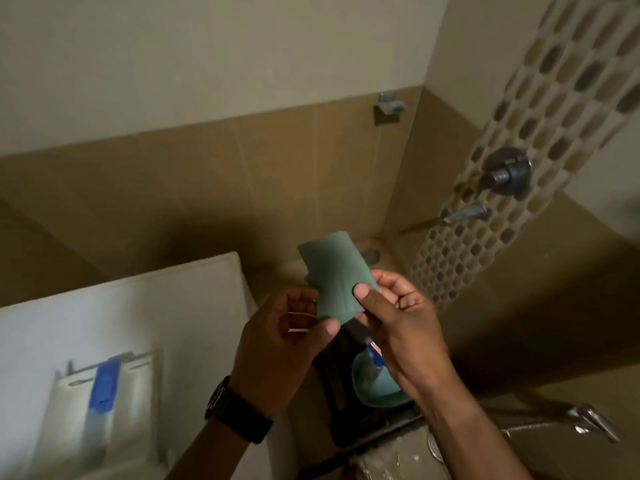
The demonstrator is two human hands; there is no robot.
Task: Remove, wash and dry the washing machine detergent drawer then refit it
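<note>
A green scrub pad (334,275) is held up in mid-air in front of me. My right hand (398,327) pinches its lower right side between thumb and fingers. My left hand (280,344), with a black watch on the wrist, pinches the pad's lower left corner with its thumb. The white detergent drawer (93,403), with a blue insert (105,382), lies on top of the white washing machine (138,306) at the lower left, apart from both hands.
A teal bowl (375,389) holding a bottle sits below my right hand beside a dark stand. Taps (505,173) stick out of the mosaic strip on the right wall. A hand sprayer (588,419) hangs at the lower right. Tiled walls meet in the corner ahead.
</note>
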